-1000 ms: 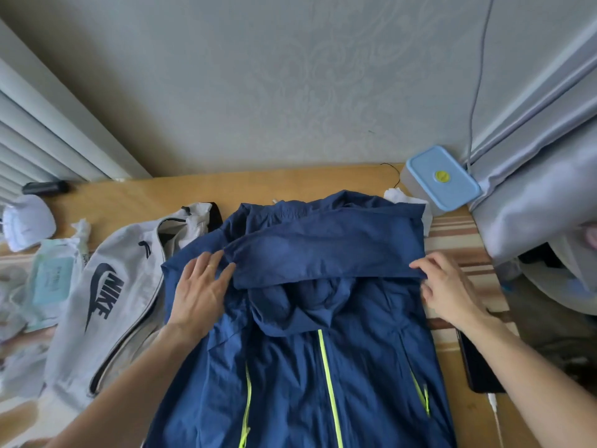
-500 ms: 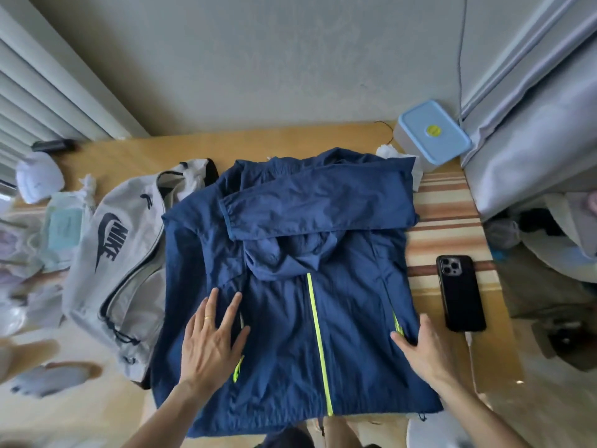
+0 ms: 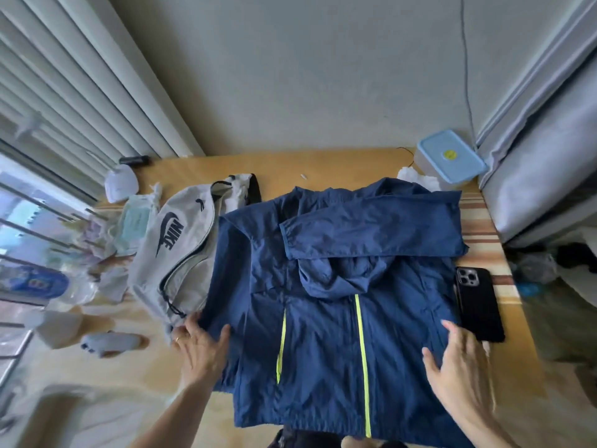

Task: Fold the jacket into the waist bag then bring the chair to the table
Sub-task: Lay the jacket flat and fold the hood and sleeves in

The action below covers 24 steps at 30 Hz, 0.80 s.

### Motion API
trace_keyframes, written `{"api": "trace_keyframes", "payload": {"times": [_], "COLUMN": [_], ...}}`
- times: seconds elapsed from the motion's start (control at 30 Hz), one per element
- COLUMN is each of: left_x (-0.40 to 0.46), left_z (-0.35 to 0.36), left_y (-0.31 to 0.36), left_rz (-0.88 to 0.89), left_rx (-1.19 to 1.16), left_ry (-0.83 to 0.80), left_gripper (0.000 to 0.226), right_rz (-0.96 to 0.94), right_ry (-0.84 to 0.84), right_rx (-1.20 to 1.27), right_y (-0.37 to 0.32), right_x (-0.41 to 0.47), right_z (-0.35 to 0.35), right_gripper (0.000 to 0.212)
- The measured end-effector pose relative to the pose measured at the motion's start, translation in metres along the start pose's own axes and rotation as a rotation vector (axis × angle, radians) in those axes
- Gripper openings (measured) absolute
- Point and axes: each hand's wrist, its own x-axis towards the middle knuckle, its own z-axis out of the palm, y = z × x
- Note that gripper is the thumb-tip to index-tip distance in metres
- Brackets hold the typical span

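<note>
A navy jacket [image 3: 326, 344] with neon-yellow zips lies flat on the wooden table [image 3: 336, 166], a sleeve folded across its top over the crumpled hood. A grey waist bag [image 3: 176, 253] with a dark logo lies just left of it, its zip partly open. My left hand [image 3: 202, 344] rests on the jacket's left edge near the bag's lower end, thumb on the cloth, fingers spread. My right hand [image 3: 458, 363] lies flat with fingers apart on the jacket's right side. No chair is in view.
A black phone [image 3: 479, 303] lies face down right of the jacket on a striped mat [image 3: 476, 227]. A blue-lidded box [image 3: 450, 160] stands at the back right by a grey curtain [image 3: 549, 150]. Plastic packets and a white device [image 3: 121, 187] clutter the left end.
Both hands came down from the folded sleeve to the jacket's lower part, then spread outward to its left and right edges. The view pulled back.
</note>
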Motion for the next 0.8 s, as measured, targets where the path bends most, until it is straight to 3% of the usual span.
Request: {"api": "trace_keyframes", "payload": {"times": [0.07,0.17,0.2,0.27,0.3,0.4,0.5,0.6,0.67,0.73,0.8], "left_x": [0.005,0.006,0.007,0.010,0.012,0.034,0.076,0.116,0.136,0.147,0.149], "left_z": [0.001,0.003,0.005,0.001,-0.006,-0.048,-0.111,-0.170,-0.199,-0.220,-0.237], "left_y": [-0.012,-0.025,-0.029,-0.033,-0.032,-0.024,0.001,0.042,0.069,0.100,0.141], "left_rz": [-0.039,-0.097,-0.080,-0.070,-0.073,-0.057,0.037,0.201,0.353,0.537,0.774], "left_rx": [0.000,0.009,0.010,-0.012,-0.074,-0.325,-0.373,-0.449,-0.475,-0.482,-0.508], "left_ry": [0.001,-0.108,-0.148,-0.142,-0.084,0.246,0.476,0.669,0.775,0.858,0.920], "left_gripper": [0.081,0.080,0.068,0.021,0.008,0.005,0.016,0.020,0.022,0.022,0.026], "right_rz": [-0.229,-0.375,-0.386,-0.357,-0.338,-0.301,-0.274,-0.359,-0.433,-0.491,-0.407], "right_ry": [-0.055,-0.226,-0.285,-0.390,-0.413,-0.416,-0.423,-0.114,0.087,-0.004,-0.339], "right_rx": [0.048,0.142,0.159,0.141,0.103,0.006,-0.025,0.105,0.149,0.044,-0.023], "right_y": [-0.036,-0.086,-0.100,-0.120,-0.127,-0.137,-0.144,-0.157,-0.170,-0.183,-0.190], "right_x": [0.005,0.014,0.018,0.025,0.029,0.038,0.047,0.061,0.073,0.092,0.109], "right_z": [0.008,0.031,0.039,0.054,0.059,0.064,0.060,0.056,0.056,0.058,0.065], "right_gripper": [0.055,0.052,0.054,0.057,0.057,0.052,0.040,0.021,0.026,0.040,0.051]}}
